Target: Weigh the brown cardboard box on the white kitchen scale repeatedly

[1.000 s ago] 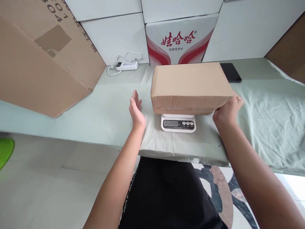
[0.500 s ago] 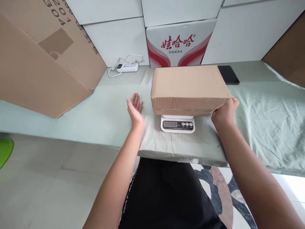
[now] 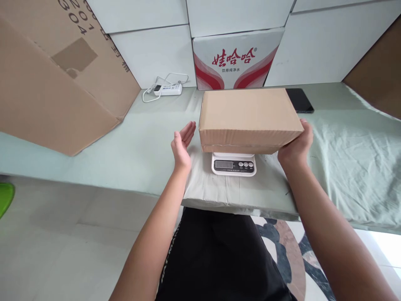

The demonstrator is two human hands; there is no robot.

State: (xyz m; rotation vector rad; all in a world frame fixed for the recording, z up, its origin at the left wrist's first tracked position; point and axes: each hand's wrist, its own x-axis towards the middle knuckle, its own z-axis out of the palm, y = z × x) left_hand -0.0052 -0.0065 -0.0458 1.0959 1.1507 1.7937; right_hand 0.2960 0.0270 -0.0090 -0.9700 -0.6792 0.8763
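Observation:
A closed brown cardboard box [image 3: 250, 110] lies across a white digital kitchen scale [image 3: 233, 165], hiding most of the scale's platform. The scale's small display and several buttons show in front of the box. My right hand [image 3: 296, 144] grips the box at its right front corner, with some fingers hidden by the box. To the left of the box, my left hand [image 3: 183, 145] is open, its fingers stretched toward the box's left side with a small gap between.
A green cloth covers the table [image 3: 140, 142]. At the back are a white power strip [image 3: 169, 89] with a cable, a printed carton [image 3: 234, 58] and a black phone [image 3: 300, 101]. Large cardboard boxes stand at left [image 3: 69, 92] and right [image 3: 379, 75].
My left hand has moved right, closer to the box, its fingers tilting toward it. My right hand has shifted slightly up along the box's right end. The box stays on the scale.

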